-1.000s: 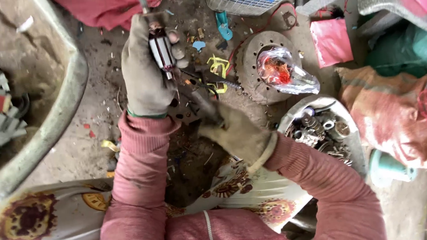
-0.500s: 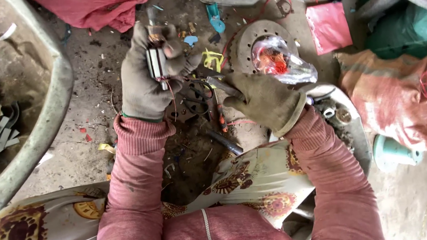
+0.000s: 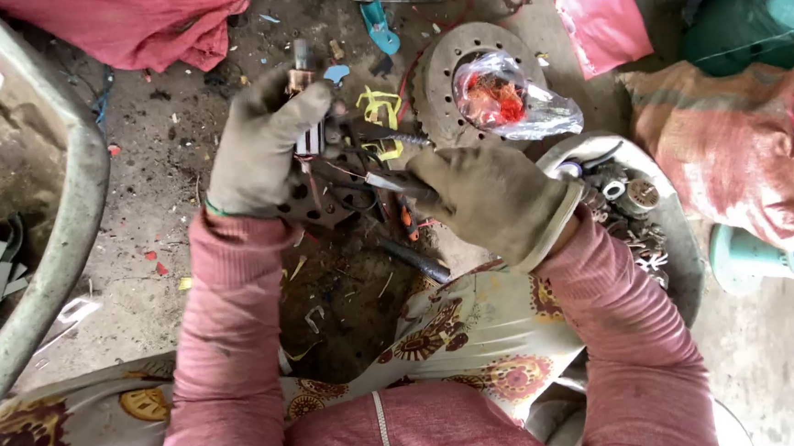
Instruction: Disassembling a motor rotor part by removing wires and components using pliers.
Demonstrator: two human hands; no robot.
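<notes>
though shifted, hands (image 3: 366,174) closer together

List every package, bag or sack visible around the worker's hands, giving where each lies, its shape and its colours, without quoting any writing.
Clear plastic bag: on the perforated metal disc, crumpled, red-orange bits inside.
Pink packet: top right on the ground, flat, squarish.
Orange-red sack: right edge, bulging, woven.
Green sack: top right corner, rounded, dark green.
No signs or screens visible.
</notes>
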